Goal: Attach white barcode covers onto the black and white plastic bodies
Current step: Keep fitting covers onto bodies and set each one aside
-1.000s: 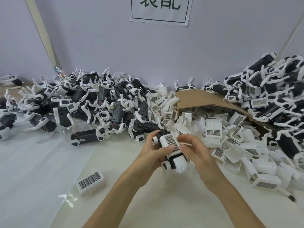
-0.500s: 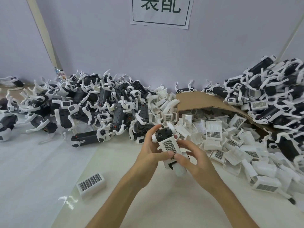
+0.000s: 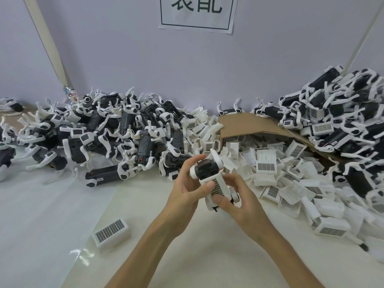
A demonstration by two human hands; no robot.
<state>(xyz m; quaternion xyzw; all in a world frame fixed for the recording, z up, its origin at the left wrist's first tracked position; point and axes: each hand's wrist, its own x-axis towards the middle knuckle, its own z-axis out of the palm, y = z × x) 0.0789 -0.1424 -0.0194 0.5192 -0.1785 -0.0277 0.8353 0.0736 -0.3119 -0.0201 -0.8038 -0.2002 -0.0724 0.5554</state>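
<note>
Both hands hold one black and white plastic body (image 3: 205, 168) above the white table, in the middle of the view. A white barcode cover (image 3: 216, 187) lies on its upper face. My left hand (image 3: 187, 190) grips the body from the left, its thumb pressing on the cover. My right hand (image 3: 234, 199) grips the lower end from the right, thumb against the cover's lower edge. The body's lower end is hidden behind my right fingers.
A heap of black and white bodies (image 3: 116, 136) fills the back left. Another heap (image 3: 342, 119) rises at the right. Loose white covers (image 3: 268, 165) spill from a brown cardboard box (image 3: 249, 125). One single cover (image 3: 111, 230) lies on the table at front left.
The held body has tilted so its black end points up and away. My right thumb has slid down to the cover's lower edge. Both hands shifted slightly.
</note>
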